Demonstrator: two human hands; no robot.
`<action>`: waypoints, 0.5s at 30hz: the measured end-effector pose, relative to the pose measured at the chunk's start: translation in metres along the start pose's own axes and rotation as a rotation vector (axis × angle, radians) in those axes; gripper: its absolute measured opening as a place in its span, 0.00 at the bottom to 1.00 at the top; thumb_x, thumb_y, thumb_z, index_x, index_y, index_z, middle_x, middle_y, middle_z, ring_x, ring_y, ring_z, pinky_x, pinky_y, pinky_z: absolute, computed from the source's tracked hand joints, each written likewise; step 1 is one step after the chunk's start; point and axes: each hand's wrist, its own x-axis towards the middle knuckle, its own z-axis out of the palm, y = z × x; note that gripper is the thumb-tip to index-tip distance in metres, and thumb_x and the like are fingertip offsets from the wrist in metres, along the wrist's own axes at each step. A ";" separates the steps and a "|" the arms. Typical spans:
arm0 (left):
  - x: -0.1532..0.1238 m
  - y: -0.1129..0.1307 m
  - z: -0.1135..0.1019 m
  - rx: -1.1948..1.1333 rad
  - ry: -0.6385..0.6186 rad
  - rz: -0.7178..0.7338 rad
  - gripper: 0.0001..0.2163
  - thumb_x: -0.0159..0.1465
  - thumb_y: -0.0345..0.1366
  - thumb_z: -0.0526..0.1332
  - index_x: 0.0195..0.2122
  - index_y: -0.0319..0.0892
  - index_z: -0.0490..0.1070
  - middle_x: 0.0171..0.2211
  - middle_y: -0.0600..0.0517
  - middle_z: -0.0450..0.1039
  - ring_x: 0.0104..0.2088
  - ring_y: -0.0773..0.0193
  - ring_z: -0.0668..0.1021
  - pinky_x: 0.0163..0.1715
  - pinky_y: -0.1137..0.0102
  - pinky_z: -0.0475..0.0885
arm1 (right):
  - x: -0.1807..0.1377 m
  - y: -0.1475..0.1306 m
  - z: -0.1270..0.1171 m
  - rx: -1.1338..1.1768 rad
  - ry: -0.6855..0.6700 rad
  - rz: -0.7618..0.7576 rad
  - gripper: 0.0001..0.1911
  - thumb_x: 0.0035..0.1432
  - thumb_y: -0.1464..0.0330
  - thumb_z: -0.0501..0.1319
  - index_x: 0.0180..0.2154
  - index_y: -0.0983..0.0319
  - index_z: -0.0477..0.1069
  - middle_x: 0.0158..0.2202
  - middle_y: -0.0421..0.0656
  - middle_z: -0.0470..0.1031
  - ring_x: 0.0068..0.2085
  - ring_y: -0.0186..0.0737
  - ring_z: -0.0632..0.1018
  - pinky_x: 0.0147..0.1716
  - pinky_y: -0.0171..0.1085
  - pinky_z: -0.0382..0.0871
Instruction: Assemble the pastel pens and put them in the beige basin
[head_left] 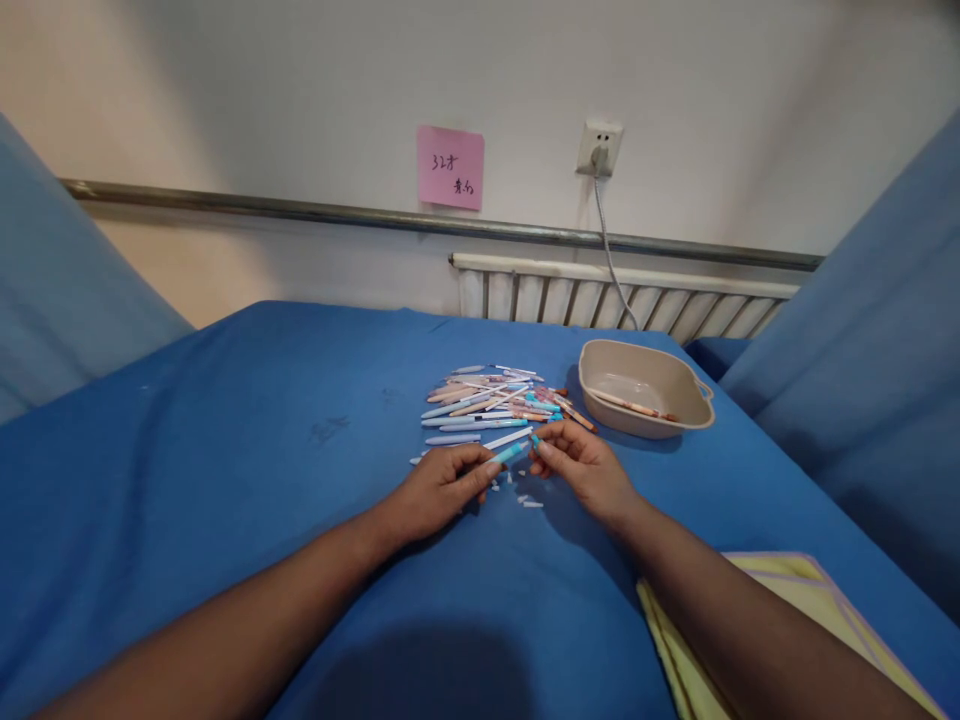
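Observation:
My left hand (442,487) and my right hand (581,462) meet over the blue table, both pinched on one light blue pen (512,452) held between them. The left fingers grip its barrel, the right fingertips close on its far end. Just behind the hands lies a pile of pens (495,402) in blue, white and orange. Small white pen parts (529,500) lie scattered on the cloth under the hands.
A beige oval tray (679,419) with one orange pen (634,404) in it stands to the right of the pile. A yellow cloth (817,590) lies at the near right edge. Blue partitions flank the table; a radiator and wall socket are behind.

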 end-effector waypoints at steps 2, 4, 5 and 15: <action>0.000 0.000 0.000 0.007 0.000 0.006 0.17 0.65 0.45 0.52 0.26 0.39 0.68 0.21 0.55 0.67 0.23 0.70 0.67 0.24 0.76 0.61 | 0.000 -0.001 -0.001 -0.031 0.014 -0.027 0.15 0.49 0.59 0.66 0.34 0.61 0.68 0.24 0.37 0.73 0.26 0.33 0.75 0.26 0.33 0.67; 0.000 0.000 0.000 0.011 -0.002 0.014 0.17 0.65 0.45 0.51 0.27 0.39 0.68 0.22 0.55 0.67 0.23 0.70 0.67 0.24 0.76 0.62 | 0.000 -0.002 -0.002 -0.064 0.021 -0.048 0.14 0.50 0.59 0.65 0.33 0.61 0.68 0.23 0.37 0.72 0.25 0.33 0.74 0.26 0.33 0.67; 0.000 0.000 0.000 0.016 -0.002 0.017 0.17 0.65 0.45 0.51 0.27 0.39 0.68 0.22 0.55 0.67 0.23 0.70 0.67 0.24 0.76 0.62 | 0.000 -0.002 -0.002 -0.082 0.024 -0.060 0.14 0.51 0.59 0.64 0.33 0.62 0.68 0.23 0.37 0.72 0.25 0.33 0.74 0.26 0.33 0.67; 0.000 -0.001 0.000 0.065 -0.010 0.031 0.17 0.66 0.46 0.51 0.28 0.39 0.69 0.23 0.55 0.67 0.24 0.70 0.68 0.26 0.76 0.62 | -0.002 -0.006 -0.002 -0.169 0.042 -0.120 0.12 0.54 0.60 0.61 0.34 0.61 0.71 0.23 0.37 0.71 0.26 0.33 0.73 0.28 0.34 0.67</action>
